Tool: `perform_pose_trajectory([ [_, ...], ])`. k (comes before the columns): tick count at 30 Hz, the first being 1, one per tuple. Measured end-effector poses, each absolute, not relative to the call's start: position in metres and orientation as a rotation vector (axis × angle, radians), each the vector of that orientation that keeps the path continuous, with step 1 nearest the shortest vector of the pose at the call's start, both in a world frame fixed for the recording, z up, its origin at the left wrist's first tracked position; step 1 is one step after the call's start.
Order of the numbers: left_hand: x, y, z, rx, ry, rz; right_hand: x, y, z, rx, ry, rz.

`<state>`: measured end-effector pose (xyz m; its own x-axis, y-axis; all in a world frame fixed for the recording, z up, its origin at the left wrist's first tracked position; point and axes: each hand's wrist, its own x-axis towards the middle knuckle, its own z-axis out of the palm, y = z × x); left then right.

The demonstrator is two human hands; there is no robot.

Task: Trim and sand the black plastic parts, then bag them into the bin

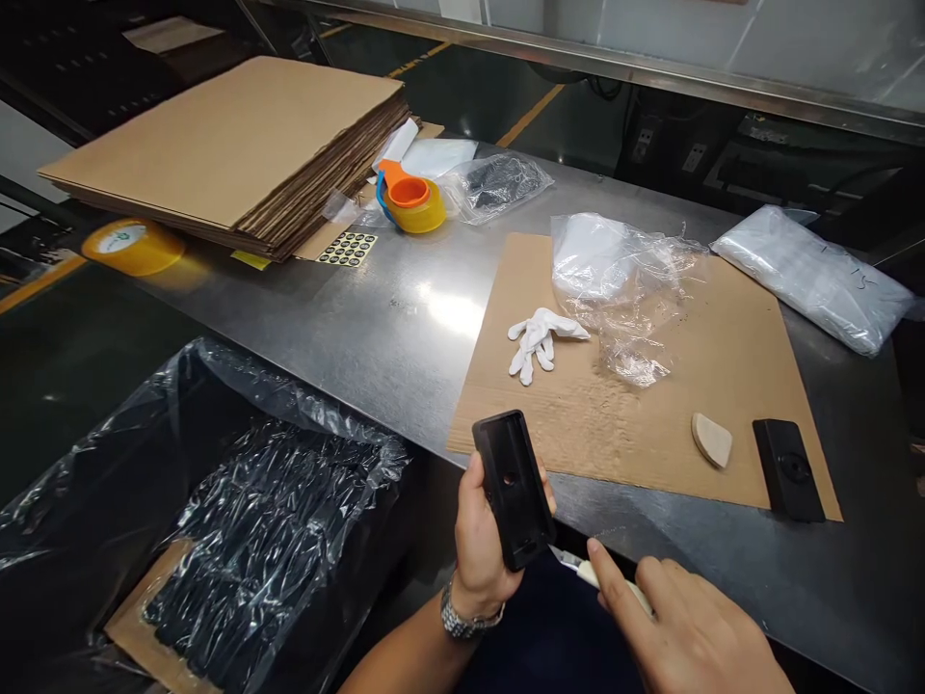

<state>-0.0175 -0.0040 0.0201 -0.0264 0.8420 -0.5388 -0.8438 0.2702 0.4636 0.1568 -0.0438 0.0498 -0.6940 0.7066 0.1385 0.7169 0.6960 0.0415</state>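
My left hand [481,545], with a metal watch on the wrist, is closed around a black rectangular plastic case [515,487]. The hollow side of the case faces me, and a small round hole shows in its floor. In my right hand [683,617] is a knife [589,574] with a cream handle, my index finger stretched along it. The short blade is at the lower right corner of the case; whether it touches I cannot tell. A second black case [787,467] and a beige rounded block [712,441] lie on the cardboard sheet [564,429] beyond my hands.
A white glove [539,339] and a clear plastic bag [628,265] rest on the cardboard. Behind are an orange tape dispenser [411,198], a cardboard stack [231,145] and a wrapped white packet [813,275]. A bin lined with black plastic [289,520] stands left of the metal table [347,337].
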Motion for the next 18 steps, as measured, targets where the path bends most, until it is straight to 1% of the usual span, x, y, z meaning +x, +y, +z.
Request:
perform_pose_trajectory([
  [10,-0.0165,-0.0022,0.0197,-0.079,0.9,1.239,0.1561,-0.0438,0.0522,-1.171,-2.823,-0.311],
  [18,-0.0201,-0.0005,0.0185,-0.046,0.9,1.139,0.1579,-0.0345,0.0538,-1.133,-2.692,-0.096],
])
